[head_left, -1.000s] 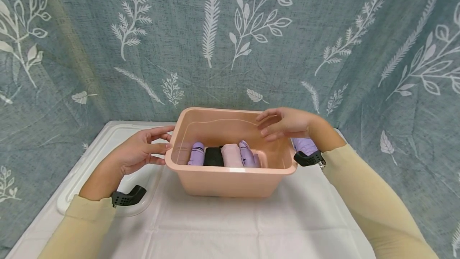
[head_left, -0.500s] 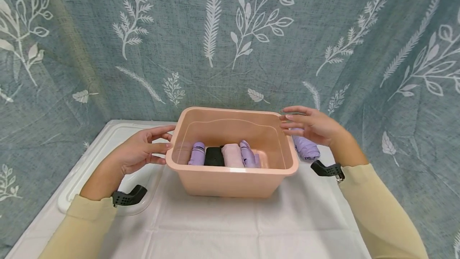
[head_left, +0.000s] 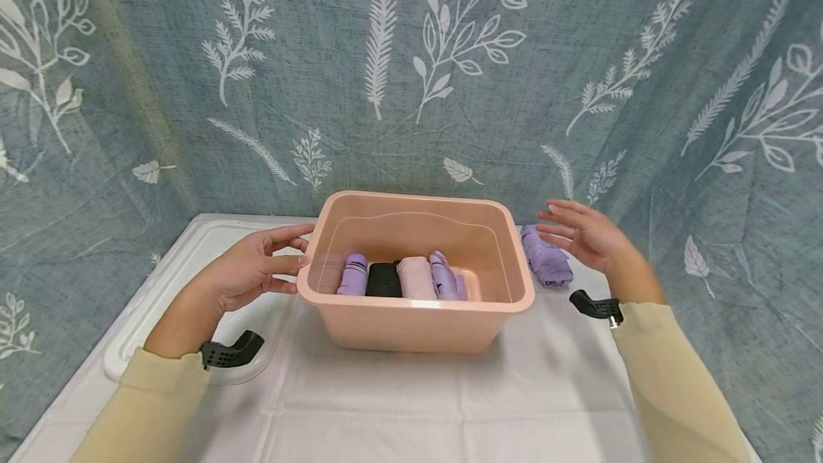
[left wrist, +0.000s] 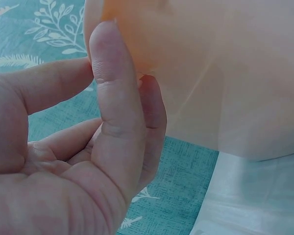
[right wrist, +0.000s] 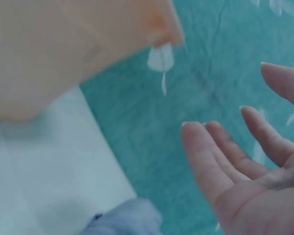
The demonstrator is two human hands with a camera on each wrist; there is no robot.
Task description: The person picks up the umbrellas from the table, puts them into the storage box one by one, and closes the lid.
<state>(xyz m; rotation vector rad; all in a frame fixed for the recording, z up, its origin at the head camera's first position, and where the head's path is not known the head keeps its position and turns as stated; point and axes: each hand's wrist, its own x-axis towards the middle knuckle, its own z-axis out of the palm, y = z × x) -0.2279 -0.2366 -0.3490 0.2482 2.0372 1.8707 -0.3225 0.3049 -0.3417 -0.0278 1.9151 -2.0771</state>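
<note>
A peach plastic bin [head_left: 411, 327] stands on the white cloth, holding a row of rolled fabric pieces: a lilac roll [head_left: 353, 275], a black roll [head_left: 383, 280], a pale pink roll [head_left: 417, 278] and a lilac roll with dark marks [head_left: 444, 276]. My left hand [head_left: 260, 263] touches the bin's left rim with spread fingertips; the left wrist view shows the thumb [left wrist: 112, 73] up against the rim. To the bin's right, my right hand [head_left: 585, 236] hovers with fingers loosely extended and nothing in it. Its fingertips overlap another lilac roll [head_left: 546, 261] lying on the cloth.
A white lid [head_left: 122, 338] lies flat at the left, partly under my left forearm. White cloth [head_left: 398, 406] covers the table. A blue-green curtain [head_left: 347, 156] with white leaf prints hangs close behind and at both sides.
My right hand has moved right, from over the bin's inside to beyond its right rim, uncovering the outer lilac roll. The left hand stays at the left rim.
</note>
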